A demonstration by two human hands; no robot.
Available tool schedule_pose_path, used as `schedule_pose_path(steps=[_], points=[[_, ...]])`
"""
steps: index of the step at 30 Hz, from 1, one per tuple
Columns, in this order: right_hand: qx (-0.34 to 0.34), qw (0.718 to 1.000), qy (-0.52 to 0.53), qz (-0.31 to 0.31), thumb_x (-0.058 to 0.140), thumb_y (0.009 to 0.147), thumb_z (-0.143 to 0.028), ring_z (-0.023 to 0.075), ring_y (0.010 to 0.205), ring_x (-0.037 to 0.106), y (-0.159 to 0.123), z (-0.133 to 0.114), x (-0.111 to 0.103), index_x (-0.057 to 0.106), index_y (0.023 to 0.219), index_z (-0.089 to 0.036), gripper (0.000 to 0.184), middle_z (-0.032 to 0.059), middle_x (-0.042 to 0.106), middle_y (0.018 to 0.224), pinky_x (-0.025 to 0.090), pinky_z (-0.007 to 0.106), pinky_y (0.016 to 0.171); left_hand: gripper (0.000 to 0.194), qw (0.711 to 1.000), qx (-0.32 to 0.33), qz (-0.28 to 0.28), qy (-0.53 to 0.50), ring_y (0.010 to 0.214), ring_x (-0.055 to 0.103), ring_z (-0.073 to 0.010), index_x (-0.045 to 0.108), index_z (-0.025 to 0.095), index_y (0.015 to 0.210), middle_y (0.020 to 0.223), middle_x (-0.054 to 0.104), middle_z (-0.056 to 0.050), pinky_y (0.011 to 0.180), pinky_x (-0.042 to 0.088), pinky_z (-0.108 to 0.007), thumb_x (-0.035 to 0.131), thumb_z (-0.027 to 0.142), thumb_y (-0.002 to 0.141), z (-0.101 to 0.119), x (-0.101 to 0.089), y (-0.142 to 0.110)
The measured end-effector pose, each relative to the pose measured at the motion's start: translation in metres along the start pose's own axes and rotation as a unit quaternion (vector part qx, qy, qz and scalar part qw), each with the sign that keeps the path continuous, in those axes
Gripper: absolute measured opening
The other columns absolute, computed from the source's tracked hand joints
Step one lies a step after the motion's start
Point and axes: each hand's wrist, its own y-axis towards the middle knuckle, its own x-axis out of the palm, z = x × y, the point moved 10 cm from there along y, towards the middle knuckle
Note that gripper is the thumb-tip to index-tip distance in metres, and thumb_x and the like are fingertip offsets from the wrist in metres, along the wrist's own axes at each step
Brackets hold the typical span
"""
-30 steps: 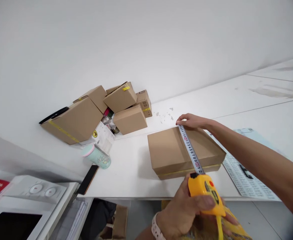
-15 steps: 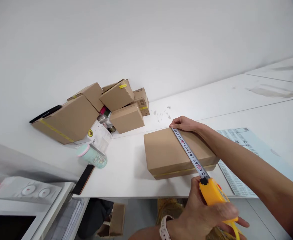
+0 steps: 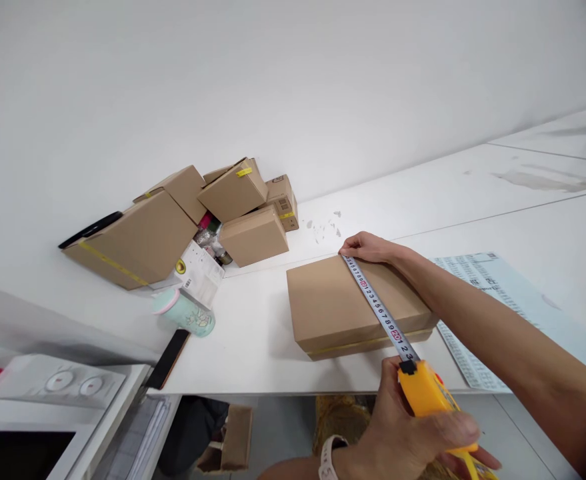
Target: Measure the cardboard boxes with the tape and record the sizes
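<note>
I see the right hand [image 3: 371, 247] pinching the tape blade's [image 3: 377, 305] end at the cardboard box's [image 3: 323, 300] far edge, left hand [image 3: 397, 433] clenched round the yellow tape measure [image 3: 430, 393]. Blade spans box top; box sits on white table [image 3: 253, 357], blue printed sheet [image 3: 475, 347] right, mint tumbler [image 3: 193, 315] left.

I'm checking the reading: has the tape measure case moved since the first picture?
Yes; against the table's front edge, the tape measure case has shifted right and downward in view.

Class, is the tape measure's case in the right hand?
No: the left hand grips the case; the right hand pinches the tape at the far edge of the box.
</note>
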Motion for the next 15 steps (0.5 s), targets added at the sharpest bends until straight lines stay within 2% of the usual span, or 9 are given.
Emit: schedule_pose_path(steps=[5, 7, 9, 11, 12, 14, 15], points=[[-0.011, 0.999, 0.039, 0.012, 0.075, 0.071, -0.060, 0.0272, 0.089, 0.066, -0.001, -0.005, -0.002, 0.074, 0.077, -0.019, 0.041, 0.0078, 0.075, 0.086, 0.051, 0.039, 0.085, 0.075, 1.000, 0.011, 0.001, -0.007, 0.057, 0.070, -0.0163, 0.039, 0.024, 0.102, 0.083, 0.062, 0.003, 0.047, 0.056, -0.023, 0.095, 0.038, 0.054, 0.005, 0.001, 0.001], [-0.022, 0.996, 0.075, 0.041, 0.071, 0.077, -0.062, 0.0283, 0.099, 0.067, -0.005, -0.011, -0.013, 0.077, 0.090, -0.019, 0.045, 0.0101, 0.077, 0.100, 0.052, 0.039, 0.089, 0.071, 1.000, 0.017, -0.017, 0.001, 0.058, 0.072, -0.0169, 0.041, 0.024, 0.104, 0.083, 0.063, 0.002, 0.051, 0.057, -0.024, 0.093, 0.039, 0.058, 0.010, -0.002, -0.005], [-0.036, 0.988, 0.114, 0.097, 0.057, 0.087, -0.067, 0.0281, 0.112, 0.065, -0.017, -0.015, -0.034, 0.074, 0.114, -0.021, 0.055, 0.0127, 0.073, 0.121, 0.052, 0.038, 0.096, 0.082, 0.998, 0.042, -0.042, 0.011, 0.060, 0.073, -0.0184, 0.042, 0.025, 0.114, 0.087, 0.067, 0.000, 0.056, 0.057, -0.027, 0.096, 0.038, 0.054, 0.022, -0.011, -0.018], [-0.040, 0.972, 0.154, 0.174, 0.044, 0.094, -0.069, 0.0281, 0.120, 0.062, -0.041, -0.009, -0.059, 0.066, 0.130, -0.022, 0.063, 0.0153, 0.068, 0.131, 0.051, 0.040, 0.100, 0.104, 0.992, 0.120, -0.031, 0.029, 0.067, 0.075, -0.0226, 0.040, 0.028, 0.129, 0.091, 0.071, -0.003, 0.061, 0.058, -0.031, 0.099, 0.040, 0.044, 0.049, -0.035, -0.042], [-0.033, 0.962, 0.168, 0.213, 0.041, 0.095, -0.069, 0.0286, 0.121, 0.062, -0.058, 0.000, -0.069, 0.064, 0.133, -0.022, 0.065, 0.0161, 0.068, 0.131, 0.051, 0.042, 0.102, 0.111, 0.983, 0.181, 0.002, 0.043, 0.073, 0.075, -0.0256, 0.040, 0.029, 0.134, 0.092, 0.073, -0.004, 0.065, 0.059, -0.033, 0.100, 0.044, 0.041, 0.067, -0.053, -0.058], [0.003, 0.935, 0.203, 0.291, 0.051, 0.092, -0.070, 0.0304, 0.115, 0.065, -0.099, 0.027, -0.080, 0.068, 0.126, -0.023, 0.061, 0.0148, 0.072, 0.121, 0.051, 0.046, 0.102, 0.106, 0.945, 0.288, 0.123, 0.095, 0.090, 0.075, -0.0326, 0.049, 0.027, 0.131, 0.098, 0.075, -0.009, 0.077, 0.060, -0.040, 0.099, 0.051, 0.041, 0.103, -0.098, -0.097], [0.035, 0.930, 0.195, 0.309, 0.052, 0.091, -0.071, 0.0308, 0.112, 0.067, -0.119, 0.044, -0.077, 0.069, 0.125, -0.026, 0.059, 0.0122, 0.073, 0.119, 0.052, 0.048, 0.101, 0.100, 0.919, 0.325, 0.188, 0.118, 0.098, 0.074, -0.0342, 0.054, 0.026, 0.129, 0.105, 0.075, -0.011, 0.083, 0.059, -0.041, 0.098, 0.052, 0.043, 0.116, -0.119, -0.116]])
